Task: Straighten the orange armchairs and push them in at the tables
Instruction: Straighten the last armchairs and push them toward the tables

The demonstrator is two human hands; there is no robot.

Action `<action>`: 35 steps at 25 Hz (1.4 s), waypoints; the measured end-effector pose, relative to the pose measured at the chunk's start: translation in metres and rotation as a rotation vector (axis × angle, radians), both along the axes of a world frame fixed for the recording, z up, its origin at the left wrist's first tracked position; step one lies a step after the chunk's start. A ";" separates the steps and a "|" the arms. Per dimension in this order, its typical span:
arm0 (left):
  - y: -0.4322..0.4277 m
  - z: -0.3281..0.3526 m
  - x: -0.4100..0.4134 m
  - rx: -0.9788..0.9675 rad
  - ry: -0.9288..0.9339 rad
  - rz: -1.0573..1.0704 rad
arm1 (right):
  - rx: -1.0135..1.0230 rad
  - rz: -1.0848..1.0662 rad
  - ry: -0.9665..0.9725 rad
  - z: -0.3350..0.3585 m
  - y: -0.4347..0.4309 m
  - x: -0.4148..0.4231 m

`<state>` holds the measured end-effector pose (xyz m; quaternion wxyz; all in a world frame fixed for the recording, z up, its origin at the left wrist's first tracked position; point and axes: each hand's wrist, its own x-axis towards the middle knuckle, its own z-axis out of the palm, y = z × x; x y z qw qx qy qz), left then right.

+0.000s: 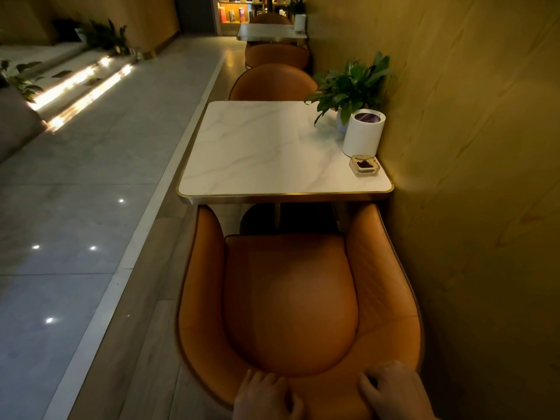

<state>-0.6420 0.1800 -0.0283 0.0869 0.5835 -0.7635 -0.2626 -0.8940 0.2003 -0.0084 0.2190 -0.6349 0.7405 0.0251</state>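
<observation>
An orange armchair stands right below me, facing a white marble table with a gold rim. The tips of its arms reach just under the table's near edge. My left hand grips the top of the chair's backrest, fingers curled over its inner side. My right hand grips the backrest a little to the right in the same way. A second orange armchair sits tucked in at the table's far side. Two more orange armchairs stand at a farther table.
On the table's right side are a potted plant, a white cylinder and a glass ashtray. A wood-panelled wall runs close along the right. A grey tiled aisle with lit steps lies to the left.
</observation>
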 end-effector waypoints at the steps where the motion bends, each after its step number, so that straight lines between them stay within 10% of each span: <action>1: 0.003 -0.006 0.001 -0.070 0.031 0.012 | -0.015 -0.009 0.017 0.000 0.003 0.001; 35: 0.014 0.005 0.003 0.050 -0.223 -0.065 | -0.005 -0.009 -0.009 -0.017 0.015 0.001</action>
